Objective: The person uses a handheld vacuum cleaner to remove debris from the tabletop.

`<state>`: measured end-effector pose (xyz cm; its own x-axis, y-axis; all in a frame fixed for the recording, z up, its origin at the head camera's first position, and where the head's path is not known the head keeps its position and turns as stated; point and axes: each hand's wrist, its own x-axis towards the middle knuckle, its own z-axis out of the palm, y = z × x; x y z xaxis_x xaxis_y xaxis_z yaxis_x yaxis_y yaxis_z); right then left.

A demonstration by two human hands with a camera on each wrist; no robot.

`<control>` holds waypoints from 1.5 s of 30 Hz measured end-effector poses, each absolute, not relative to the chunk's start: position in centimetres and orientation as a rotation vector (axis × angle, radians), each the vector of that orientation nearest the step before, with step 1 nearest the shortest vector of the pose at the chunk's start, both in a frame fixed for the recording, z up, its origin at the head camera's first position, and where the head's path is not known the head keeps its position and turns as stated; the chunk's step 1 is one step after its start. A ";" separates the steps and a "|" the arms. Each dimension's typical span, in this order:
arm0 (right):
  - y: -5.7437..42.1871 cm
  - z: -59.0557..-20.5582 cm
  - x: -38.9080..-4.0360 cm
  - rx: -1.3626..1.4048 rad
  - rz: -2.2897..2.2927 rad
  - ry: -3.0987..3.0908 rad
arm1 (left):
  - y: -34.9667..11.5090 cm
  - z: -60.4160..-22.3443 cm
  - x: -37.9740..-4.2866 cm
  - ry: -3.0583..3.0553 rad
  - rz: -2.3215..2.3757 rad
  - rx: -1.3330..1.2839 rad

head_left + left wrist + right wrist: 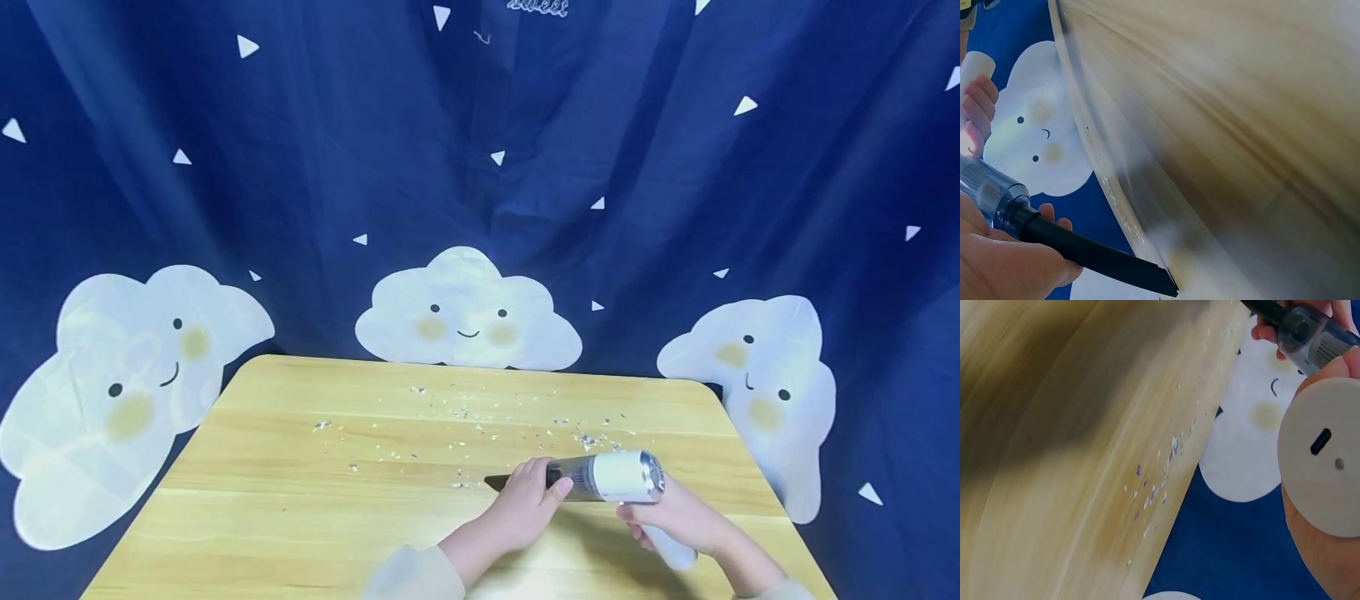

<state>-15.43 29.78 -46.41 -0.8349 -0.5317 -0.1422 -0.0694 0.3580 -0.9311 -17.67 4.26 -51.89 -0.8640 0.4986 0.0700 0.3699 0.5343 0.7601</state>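
A handheld vacuum cleaner (618, 477) with a white body, a clear dust cup and a slim black nozzle (1097, 253) is held level above the table. My right hand (678, 517) grips its white handle; the handle's round end (1322, 475) fills the right side of the right wrist view. My left hand (521, 508) holds the front, around where the nozzle meets the clear cup. The nozzle tip points left, close to the tabletop; whether it touches is unclear. Small white and purple paper-like scraps (1154, 494) lie scattered beyond the hands, thickest just behind the vacuum.
The light wooden table (300, 517) has rounded far corners. Behind it hangs a dark blue curtain (420, 150) printed with white triangles and smiling clouds, reaching down along the table's far edge and both sides.
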 end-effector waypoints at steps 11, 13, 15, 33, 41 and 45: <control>28.1 -47.4 -15.6 -0.509 -1.517 2.140 | 2.5 -52.3 -17.5 2.628 1.204 0.715; 27.8 -47.6 -15.6 -0.499 -1.539 2.118 | 2.1 -52.2 -17.4 2.633 1.195 0.706; 27.5 -47.7 -15.6 -0.499 -1.557 2.110 | 1.8 -52.2 -17.4 2.633 1.195 0.703; 24.7 -48.3 -15.9 -0.484 -1.560 2.183 | -0.8 -52.0 -18.8 2.646 1.143 0.747; 23.3 -48.9 -16.1 -0.469 -1.610 2.146 | -2.2 -52.6 -18.8 2.664 1.150 0.739; 22.6 -49.1 -16.1 -0.469 -1.639 2.142 | -2.8 -52.6 -19.0 2.666 1.147 0.741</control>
<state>-16.09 22.61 -49.14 -0.8630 -0.4928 -0.1110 -0.0218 0.2559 -0.9665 -18.98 -2.76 -52.57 -0.8674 0.4941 0.0585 0.3822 0.5866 0.7140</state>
